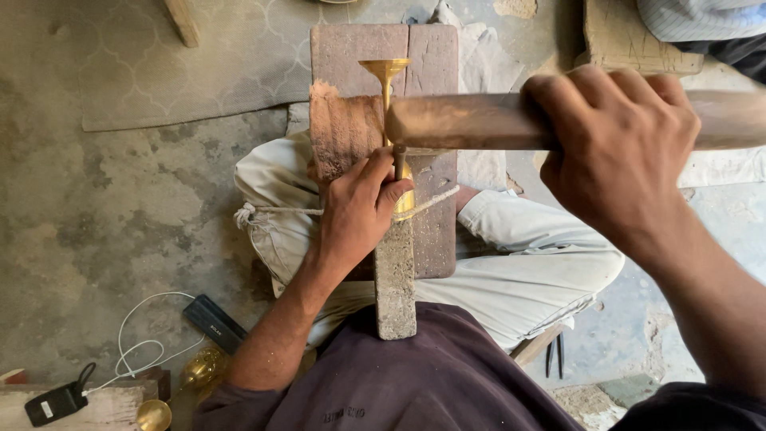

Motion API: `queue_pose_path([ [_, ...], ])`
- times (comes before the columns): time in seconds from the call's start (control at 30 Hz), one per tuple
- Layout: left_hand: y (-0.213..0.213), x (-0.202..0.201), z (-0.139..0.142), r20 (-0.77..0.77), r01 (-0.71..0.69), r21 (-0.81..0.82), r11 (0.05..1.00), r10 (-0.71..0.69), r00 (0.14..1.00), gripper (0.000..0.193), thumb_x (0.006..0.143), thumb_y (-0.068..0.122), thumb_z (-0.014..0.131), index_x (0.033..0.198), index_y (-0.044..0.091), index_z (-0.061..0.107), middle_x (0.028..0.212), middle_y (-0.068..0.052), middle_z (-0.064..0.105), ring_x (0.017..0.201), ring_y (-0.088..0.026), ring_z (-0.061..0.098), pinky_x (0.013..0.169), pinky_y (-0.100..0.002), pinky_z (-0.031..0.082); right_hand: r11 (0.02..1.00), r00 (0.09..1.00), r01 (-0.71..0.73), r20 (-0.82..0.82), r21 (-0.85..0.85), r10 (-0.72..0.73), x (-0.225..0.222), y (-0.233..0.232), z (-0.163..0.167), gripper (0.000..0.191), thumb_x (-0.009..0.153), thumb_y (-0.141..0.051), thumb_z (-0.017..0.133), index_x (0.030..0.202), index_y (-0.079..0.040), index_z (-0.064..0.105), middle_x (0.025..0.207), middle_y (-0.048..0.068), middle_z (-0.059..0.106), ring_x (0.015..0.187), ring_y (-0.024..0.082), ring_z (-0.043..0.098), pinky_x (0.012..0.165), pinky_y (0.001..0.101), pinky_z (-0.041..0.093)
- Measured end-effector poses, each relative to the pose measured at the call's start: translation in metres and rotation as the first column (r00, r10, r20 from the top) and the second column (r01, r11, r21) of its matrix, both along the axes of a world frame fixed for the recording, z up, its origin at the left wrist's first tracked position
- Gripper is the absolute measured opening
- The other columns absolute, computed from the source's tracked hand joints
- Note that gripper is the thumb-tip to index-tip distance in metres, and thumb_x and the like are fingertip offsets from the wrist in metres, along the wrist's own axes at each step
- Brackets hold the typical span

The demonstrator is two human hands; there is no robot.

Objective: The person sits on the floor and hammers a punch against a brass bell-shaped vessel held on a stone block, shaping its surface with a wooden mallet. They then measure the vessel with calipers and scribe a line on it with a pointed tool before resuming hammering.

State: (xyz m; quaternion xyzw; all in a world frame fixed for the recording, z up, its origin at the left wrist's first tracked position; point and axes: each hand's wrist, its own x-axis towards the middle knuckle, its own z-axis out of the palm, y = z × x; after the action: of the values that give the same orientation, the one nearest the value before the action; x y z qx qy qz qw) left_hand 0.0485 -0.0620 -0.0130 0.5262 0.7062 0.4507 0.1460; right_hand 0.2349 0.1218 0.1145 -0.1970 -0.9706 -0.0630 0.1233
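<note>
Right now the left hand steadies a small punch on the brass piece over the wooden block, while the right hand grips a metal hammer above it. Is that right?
Not quite. In the head view the right hand grips a thick wooden mallet, not a metal hammer. The rest holds: the left hand steadies the punch on the brass piece over the wooden block.
</note>
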Motion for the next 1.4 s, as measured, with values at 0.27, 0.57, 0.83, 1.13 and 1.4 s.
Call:
queue_pose_path([
  [0.27,0.003,-0.001,0.0,-0.005,0.028,-0.037,0.999,-0.028,1.0,0.035,0.095,0.022,0.076,0.118,0.002,0.059,0.084,-0.009,0.068,0.073,-0.022,0.072,0.058,-0.037,0.054,0.947,0.998,0.039,0.031,0.32,-0.052,-0.007,-0.006,0.008,0.019,0.087,-0.009,0.077,0.105,-0.014,0.075,0.084,0.002,0.074,0.066,0.017,0.065,0.066,0.035,0.052],
  [0.57,-0.001,-0.002,-0.002,-0.018,0.027,-0.031,0.999,-0.028,0.999,0.033,0.095,0.024,0.077,0.114,0.004,0.059,0.083,-0.009,0.067,0.072,-0.024,0.071,0.06,-0.039,0.053,0.987,0.996,0.062,-0.059,-0.151,-0.072,0.002,-0.006,0.005,0.022,0.095,-0.009,0.068,0.116,-0.008,0.062,0.088,0.007,0.069,0.072,0.019,0.065,0.066,0.0344,0.05],
  [0.83,-0.002,-0.002,-0.002,-0.028,0.034,0.006,0.999,-0.034,0.999,0.033,0.096,0.023,0.077,0.115,0.004,0.058,0.085,-0.009,0.067,0.074,-0.025,0.07,0.062,-0.04,0.053,0.992,0.986,0.058,0.149,0.116,-0.075,0.003,-0.013,0.012,0.015,0.093,-0.005,0.071,0.106,-0.007,0.066,0.086,0.009,0.072,0.068,0.021,0.066,0.062,0.0366,0.051],
  [1.13,-0.001,-0.006,-0.007,-0.031,0.043,-0.032,0.999,-0.044,0.999,0.034,0.093,0.025,0.079,0.112,0.004,0.06,0.085,-0.009,0.068,0.073,-0.024,0.071,0.06,-0.039,0.054,0.989,0.996,0.064,0.072,-0.131,-0.055,0.0,-0.007,0.003,0.018,0.094,-0.007,0.068,0.112,-0.005,0.064,0.091,0.011,0.07,0.07,0.02,0.065,0.06,0.0327,0.049],
  [1.4,-0.003,-0.01,-0.009,-0.016,0.082,0.067,0.994,-0.081,0.997,0.037,0.096,0.024,0.076,0.121,0.002,0.059,0.087,-0.009,0.068,0.074,-0.022,0.07,0.061,-0.036,0.056,0.997,0.991,0.068,0.121,-0.034,-0.063,0.002,-0.011,-0.004,0.02,0.091,-0.007,0.068,0.111,-0.007,0.067,0.089,0.01,0.071,0.067,0.02,0.063,0.059,0.0351,0.047],
])
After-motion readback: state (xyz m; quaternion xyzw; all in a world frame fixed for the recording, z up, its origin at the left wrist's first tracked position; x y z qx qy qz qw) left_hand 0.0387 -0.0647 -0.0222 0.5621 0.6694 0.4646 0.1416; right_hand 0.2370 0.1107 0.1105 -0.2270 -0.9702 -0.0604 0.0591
